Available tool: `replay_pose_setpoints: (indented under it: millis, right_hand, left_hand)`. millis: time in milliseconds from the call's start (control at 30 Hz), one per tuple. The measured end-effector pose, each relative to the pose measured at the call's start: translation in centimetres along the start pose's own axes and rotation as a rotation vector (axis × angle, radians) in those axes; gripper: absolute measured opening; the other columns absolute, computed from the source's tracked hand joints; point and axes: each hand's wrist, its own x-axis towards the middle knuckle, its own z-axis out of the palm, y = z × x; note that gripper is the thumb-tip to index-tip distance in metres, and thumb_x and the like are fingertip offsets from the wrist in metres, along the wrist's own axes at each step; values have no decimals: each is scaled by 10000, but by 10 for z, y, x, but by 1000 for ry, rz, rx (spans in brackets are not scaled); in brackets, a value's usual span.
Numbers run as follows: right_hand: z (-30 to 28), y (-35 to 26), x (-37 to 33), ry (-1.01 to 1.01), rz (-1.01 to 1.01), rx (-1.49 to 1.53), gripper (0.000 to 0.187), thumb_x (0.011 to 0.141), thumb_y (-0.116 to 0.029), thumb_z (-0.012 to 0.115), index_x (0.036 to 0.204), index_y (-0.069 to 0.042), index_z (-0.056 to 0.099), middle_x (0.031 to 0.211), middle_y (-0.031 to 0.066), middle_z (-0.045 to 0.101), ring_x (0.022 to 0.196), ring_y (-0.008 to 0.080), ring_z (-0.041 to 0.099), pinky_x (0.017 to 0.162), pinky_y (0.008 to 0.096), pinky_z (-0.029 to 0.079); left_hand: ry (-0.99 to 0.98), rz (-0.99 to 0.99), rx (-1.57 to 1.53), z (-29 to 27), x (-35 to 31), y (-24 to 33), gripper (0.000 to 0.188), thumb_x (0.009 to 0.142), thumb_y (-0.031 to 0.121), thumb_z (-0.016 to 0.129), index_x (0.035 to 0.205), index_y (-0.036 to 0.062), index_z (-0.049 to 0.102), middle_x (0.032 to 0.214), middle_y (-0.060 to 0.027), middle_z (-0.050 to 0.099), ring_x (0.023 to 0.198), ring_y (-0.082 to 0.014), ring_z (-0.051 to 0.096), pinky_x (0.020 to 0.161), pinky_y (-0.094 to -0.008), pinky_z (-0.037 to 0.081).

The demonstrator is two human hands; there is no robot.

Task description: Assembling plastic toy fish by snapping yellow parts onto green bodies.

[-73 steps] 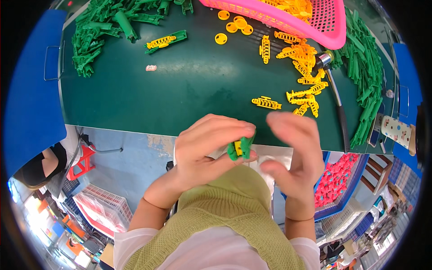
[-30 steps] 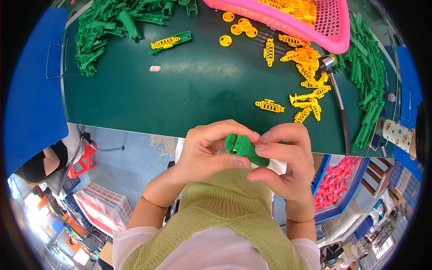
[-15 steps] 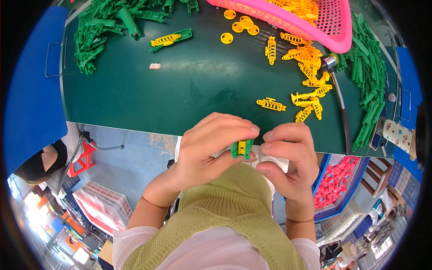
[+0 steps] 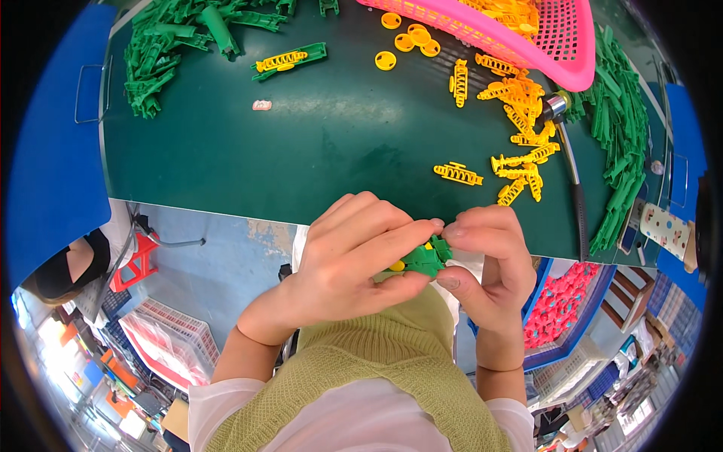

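Observation:
Just off the near edge of the table, a green plastic piece (image 4: 426,259) with bits of yellow showing at it is between my hands. My left hand (image 4: 350,252) is closed round its left part, thumb below and fingers above. At the piece's right end, my right hand (image 4: 493,260) has its fingertips above and its thumb below, gripping that end. The fingers hide much of the piece. A loose yellow ribbed insert (image 4: 458,173) lies on the table beyond my right hand. Farther back left, another green piece (image 4: 310,53) has a yellow insert (image 4: 282,61) lying on it.
Yellow inserts (image 4: 527,143) lie heaped near a hammer (image 4: 574,162) on the right. Behind them stands a pink basket (image 4: 576,71). Green pieces are piled at the far left (image 4: 154,60) and along the right (image 4: 621,143). Several yellow discs (image 4: 385,60) lie at the back.
The green piece has turned from end-on to lying sideways between my hands. My right fingers have come in from apart onto its right end.

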Motion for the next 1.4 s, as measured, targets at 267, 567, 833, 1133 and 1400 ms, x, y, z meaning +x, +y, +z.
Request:
replay_pose_setpoints:
  millis: [267,567,833,1133,1400]
  right_hand:
    - [0,-1,0,-30,21,20,363,789,-84,798,1111,-3,652,1017,145,634,869,234,616,725,310,507]
    - [1,-1,0,-32,4,26,404,770,-69,805,1139,-8,652,1012,133,628,876,229,613,728,311,511]
    - [-1,-4,7,-71,-17,-24,347,707,-54,821,1035,-45,707,968,88,609,827,214,565,703,303,471]
    - [1,5,5,-94,-8,31,280,757,-161,821,974,-43,688,963,86,604,878,223,574,807,356,485]
    - [4,13,8,-56,105,116,317,839,-78,734,1126,-14,615,1085,152,617,1009,254,602,864,355,504]
  left_hand:
    - [6,-44,-103,2,-2,-2,453,587,39,750,1037,-11,722,861,-85,671,697,-207,585,583,-298,446]
    - [-12,-63,-119,0,-3,-2,437,604,51,749,1036,-12,722,857,-83,668,705,-205,585,587,-299,444]
    - [-70,46,75,-1,1,-2,405,588,90,713,982,-3,702,873,-75,653,719,-254,578,645,-349,447]
    - [-157,68,82,-6,3,-2,418,569,96,727,976,7,697,887,-84,647,763,-266,592,679,-355,458]
    - [77,-179,-389,-11,-12,-16,392,708,2,821,1064,30,661,1023,-104,609,927,-200,604,778,-303,498]
